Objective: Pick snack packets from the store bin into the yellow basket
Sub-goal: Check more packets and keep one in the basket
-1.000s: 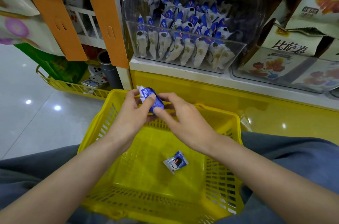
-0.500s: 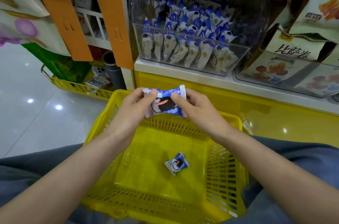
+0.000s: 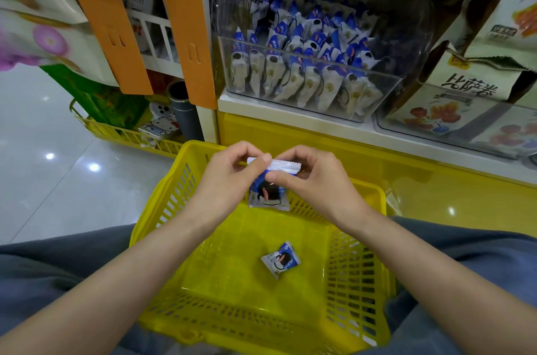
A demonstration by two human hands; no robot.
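A blue and white snack packet (image 3: 268, 194) hangs upright over the far end of the yellow basket (image 3: 174, 200). My left hand (image 3: 229, 180) and my right hand (image 3: 313, 183) both pinch its crimped top edge. A second packet (image 3: 280, 259) of the same kind lies on the basket floor. The clear store bin (image 3: 377, 99) on the white shelf above holds several rows of the same packets.
Large snack bags (image 3: 465, 84) fill a clear bin to the right. Orange shelf brackets (image 3: 183, 26) hang at the upper left. Another yellow basket (image 3: 125, 133) with goods stands on the shiny floor at left. My knees flank the basket.
The packet has turned from lying sideways between my hands to hanging upright by its top edge. Both hands have shifted their pinch to that edge.
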